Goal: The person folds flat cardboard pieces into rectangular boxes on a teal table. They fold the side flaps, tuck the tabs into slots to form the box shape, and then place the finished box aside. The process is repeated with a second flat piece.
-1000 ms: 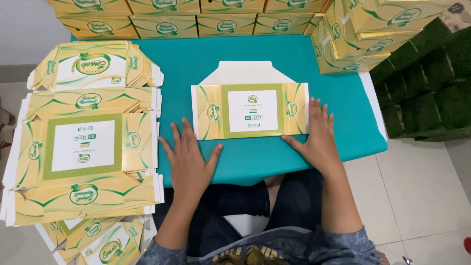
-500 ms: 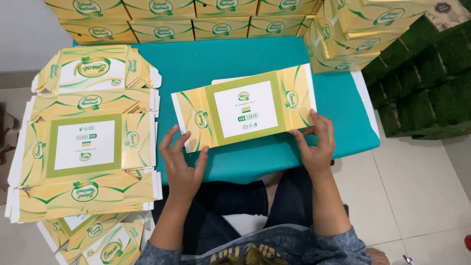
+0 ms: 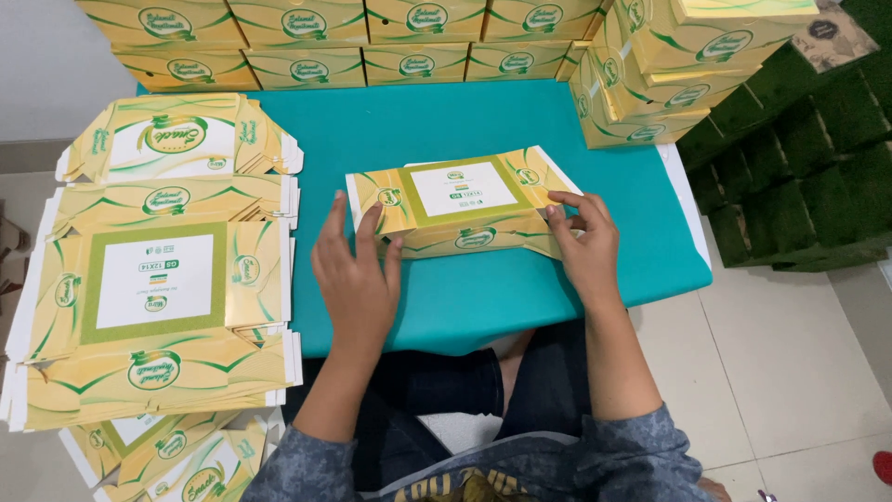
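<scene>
I'm looking down at a teal table (image 3: 520, 288) w/ one yellow carton blank (image 3: 460, 206) lying near its middle, printed panel w/ a white label facing up. I judge the fold as barely begun: the near long flap looks turned up/creased along the front edge, side flaps not tucked, no box shape yet. So most of the work on this blank is left: sides, ends, closing.

Left hand (image 3: 358, 279): mostly open, fingers spread and straight, tips pressing the blank's left end and near edge; not gripping, more pinning it down. Right hand (image 3: 587, 244): fingers curled, pinching the right end flap btw thumb and fingertips; it has hold of that flap only.

Done vs. waiting, as far as I can see: finished boxes (image 3: 372, 37) stacked along the far edge and in a leaning pile at the far right (image 3: 669, 84); a thick flat stack (image 3: 158, 279) of unfolded blanks sits left of the table, more below it.

Hard to tell: the blank's far flap, partly foreshortened; what's under the right fingers; how deep the flat stack goes; box stacks are cut off at the top. Green crates (image 3: 799, 186) at right are partly out of frame.
</scene>
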